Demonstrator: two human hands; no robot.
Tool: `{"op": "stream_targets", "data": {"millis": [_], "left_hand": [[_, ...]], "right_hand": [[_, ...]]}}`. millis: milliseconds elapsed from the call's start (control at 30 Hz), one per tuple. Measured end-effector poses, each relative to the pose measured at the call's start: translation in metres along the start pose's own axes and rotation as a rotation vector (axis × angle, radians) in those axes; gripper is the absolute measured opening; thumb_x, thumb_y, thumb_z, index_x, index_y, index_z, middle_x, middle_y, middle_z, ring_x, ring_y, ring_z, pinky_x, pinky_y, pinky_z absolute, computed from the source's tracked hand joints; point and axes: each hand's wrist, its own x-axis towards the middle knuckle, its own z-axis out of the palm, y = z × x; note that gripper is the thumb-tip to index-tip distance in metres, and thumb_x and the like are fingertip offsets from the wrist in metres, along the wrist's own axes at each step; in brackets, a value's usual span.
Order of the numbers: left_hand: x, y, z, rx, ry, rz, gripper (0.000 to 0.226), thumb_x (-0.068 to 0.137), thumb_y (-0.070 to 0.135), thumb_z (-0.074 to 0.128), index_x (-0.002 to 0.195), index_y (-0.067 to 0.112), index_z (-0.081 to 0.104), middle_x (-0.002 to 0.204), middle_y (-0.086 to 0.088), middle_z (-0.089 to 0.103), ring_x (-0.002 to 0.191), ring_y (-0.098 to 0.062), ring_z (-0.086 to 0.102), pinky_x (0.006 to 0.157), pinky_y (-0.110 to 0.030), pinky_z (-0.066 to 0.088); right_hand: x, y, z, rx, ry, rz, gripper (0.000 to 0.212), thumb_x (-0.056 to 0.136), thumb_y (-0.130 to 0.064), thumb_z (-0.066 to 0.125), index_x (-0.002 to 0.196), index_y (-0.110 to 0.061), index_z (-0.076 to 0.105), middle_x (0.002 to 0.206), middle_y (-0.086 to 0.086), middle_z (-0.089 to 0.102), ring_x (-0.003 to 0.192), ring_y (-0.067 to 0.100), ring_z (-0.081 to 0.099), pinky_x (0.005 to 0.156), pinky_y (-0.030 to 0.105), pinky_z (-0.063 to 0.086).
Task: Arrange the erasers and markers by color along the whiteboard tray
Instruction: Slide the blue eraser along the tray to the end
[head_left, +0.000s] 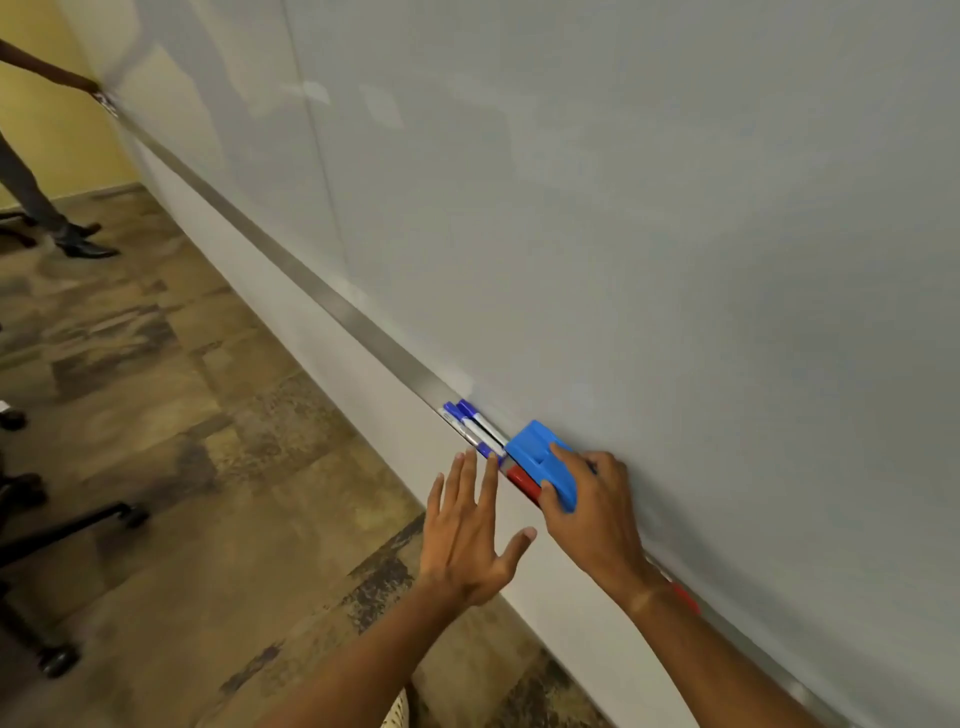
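A blue eraser (535, 451) rests on the metal whiteboard tray (332, 304), and my right hand (592, 512) grips its near end from above. Under and beside the eraser a red marker (519, 479) pokes out. Just beyond the eraser lie blue-capped markers (470, 422) side by side along the tray. My left hand (470, 530) hovers with fingers spread in front of the tray, its fingertips close to the near ends of the blue markers; it holds nothing. Another red object (684, 597) shows on the tray behind my right wrist.
The whiteboard (623, 208) fills the right side. Another person's arm (47, 67) reaches to the tray's far end, their legs and shoes (78, 241) on the patterned carpet. Office chair bases (57, 525) stand at the left.
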Motion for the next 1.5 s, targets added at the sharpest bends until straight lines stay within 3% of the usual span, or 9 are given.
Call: {"op": "stream_targets", "data": {"millis": [167,567,900,1033,1500], "left_hand": [[0.060,-0.088,-0.028,0.016,0.009,-0.045,0.096,0.085,0.081,0.014,0.158,0.020,-0.002,0.166,-0.011,-0.001,0.153,-0.026,-0.008,0.124,-0.050,0.004],[0.192,-0.268,-0.062,0.084,0.011,-0.085,0.096,0.086,0.080,0.013,0.158,0.017,0.000,0.166,-0.013,0.001,0.154,-0.027,-0.004,0.123,-0.048,-0.001],[0.213,-0.315,-0.049,0.072,-0.025,-0.198,0.104,0.083,0.082,0.013,0.157,0.010,-0.003,0.165,-0.017,-0.002,0.153,-0.029,-0.005,0.123,-0.053,0.008],[0.212,-0.326,-0.043,0.051,-0.027,-0.201,0.104,0.083,0.082,0.016,0.156,0.011,-0.006,0.165,-0.016,-0.002,0.153,-0.030,-0.004,0.123,-0.054,0.008],[0.203,-0.334,-0.038,0.067,-0.076,-0.173,0.103,0.084,0.081,0.019,0.157,0.013,-0.005,0.165,-0.016,-0.002,0.153,-0.027,-0.005,0.123,-0.053,0.007]], "right_hand": [[0.085,-0.049,0.076,-0.019,-0.062,-0.045,0.050,0.081,-0.024,0.066,0.130,-0.017,0.055,0.098,0.006,0.053,0.093,0.019,0.048,0.079,0.030,0.050],[0.254,-0.144,0.235,-0.111,-0.191,-0.075,0.041,0.092,-0.031,0.058,0.127,-0.011,0.054,0.113,0.012,0.057,0.103,0.024,0.054,0.083,0.033,0.051],[0.320,-0.175,0.316,-0.440,-0.230,-0.239,0.029,0.094,-0.039,0.053,0.104,-0.011,0.056,0.095,0.011,0.062,0.087,0.023,0.053,0.078,0.034,0.045],[0.334,-0.184,0.337,-0.519,-0.262,-0.227,0.020,0.094,-0.032,0.055,0.098,-0.013,0.053,0.097,0.012,0.058,0.088,0.023,0.052,0.076,0.033,0.044],[0.340,-0.190,0.345,-0.591,-0.270,-0.248,0.012,0.092,-0.022,0.057,0.101,-0.013,0.056,0.097,0.012,0.060,0.090,0.027,0.050,0.074,0.034,0.043]]}}
